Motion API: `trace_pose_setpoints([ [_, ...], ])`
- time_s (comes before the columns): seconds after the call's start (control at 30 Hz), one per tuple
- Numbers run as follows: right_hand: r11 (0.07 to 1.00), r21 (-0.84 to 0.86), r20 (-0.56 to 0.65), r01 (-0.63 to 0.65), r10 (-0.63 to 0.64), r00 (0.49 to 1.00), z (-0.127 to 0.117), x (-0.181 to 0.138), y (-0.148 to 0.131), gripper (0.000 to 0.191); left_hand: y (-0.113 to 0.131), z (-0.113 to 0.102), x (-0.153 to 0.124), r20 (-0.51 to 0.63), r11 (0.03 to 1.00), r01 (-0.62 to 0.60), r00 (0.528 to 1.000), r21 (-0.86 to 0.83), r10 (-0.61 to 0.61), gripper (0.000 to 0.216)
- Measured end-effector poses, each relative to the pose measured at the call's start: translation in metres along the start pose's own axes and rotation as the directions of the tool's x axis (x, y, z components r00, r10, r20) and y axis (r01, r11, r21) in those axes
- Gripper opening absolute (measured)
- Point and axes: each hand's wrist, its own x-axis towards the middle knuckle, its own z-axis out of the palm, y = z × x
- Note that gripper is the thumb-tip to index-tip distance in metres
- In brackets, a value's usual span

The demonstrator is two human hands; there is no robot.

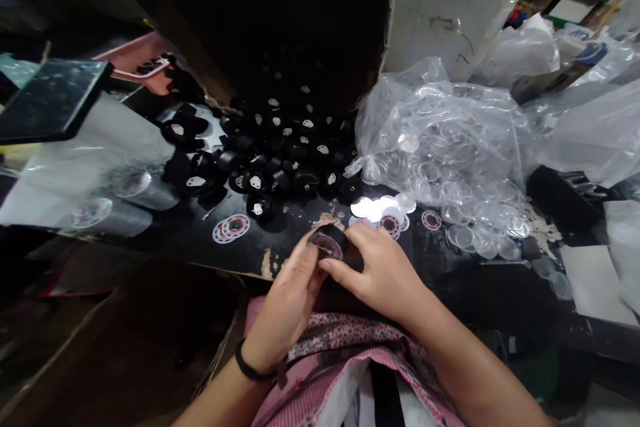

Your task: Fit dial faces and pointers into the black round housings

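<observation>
- Your left hand [294,283] and right hand [383,270] are both curled, fingers and thumbs closed around one black round case [336,237], above the bench's [185,232] near edge; its inside is blurred, perhaps a printed dial.
- Just beyond, left of it, printed discs [231,229] overlap.
- Farther back, black pieces [287,163] lie heaped.
- Toward the bench's right end, transparent discs [465,238] lie beside a clear bag [440,103].

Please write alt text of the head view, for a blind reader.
A person's left hand and right hand hold a round black piece over a dark table. Nearby lie similar black pieces, printed discs, and clear discs by a plastic bag.
</observation>
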Motion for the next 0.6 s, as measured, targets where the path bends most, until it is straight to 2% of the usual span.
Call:
trace_pose_setpoints([
  [0.07, 0.998, -0.049, 0.054, 0.025, -0.022, 0.998, -0.001, 0.000, -0.003, 0.034, 0.006, -0.006, 0.004, 0.050, 0.970, -0.174, 0.985, 0.168, 0.167, 0.041],
  [0.13, 0.995, -0.071, 0.122, 0.074, -0.065, 0.990, -0.003, 0.001, -0.005, 0.039, 0.012, -0.010, 0.009, 0.164, 0.867, -0.352, 0.936, 0.353, 0.312, 0.037],
  [0.2, 0.991, -0.064, 0.148, 0.114, -0.103, 0.984, -0.004, 0.001, -0.007, 0.041, 0.015, -0.011, 0.014, 0.253, 0.785, -0.434, 0.900, 0.443, 0.355, 0.039],
  [0.27, 0.987, -0.049, 0.133, 0.153, -0.145, 0.980, -0.002, 0.000, -0.008, 0.039, 0.014, -0.009, 0.015, 0.248, 0.778, -0.448, 0.893, 0.440, 0.374, 0.043],
  [0.37, 0.974, -0.016, 0.079, 0.225, -0.223, 0.972, 0.007, -0.003, -0.009, 0.030, 0.006, 0.000, 0.014, 0.180, 0.785, -0.453, 0.891, 0.422, 0.417, 0.047],
  [0.47, 0.972, 0.031, 0.051, 0.234, -0.235, 0.971, 0.016, -0.004, -0.010, 0.028, 0.000, 0.002, 0.011, 0.136, 0.779, -0.437, 0.895, 0.450, 0.424, 0.048],
  [0.53, 0.979, 0.062, 0.117, 0.195, -0.202, 0.972, 0.017, -0.004, -0.011, 0.030, -0.001, -0.012, 0.008, 0.131, 0.761, -0.406, 0.908, 0.507, 0.397, 0.047],
  [0.6, 0.987, 0.084, 0.216, 0.134, -0.149, 0.965, 0.012, -0.002, -0.010, 0.032, 0.001, -0.042, 0.001, 0.113, 0.716, -0.362, 0.922, 0.597, 0.372, 0.045],
])
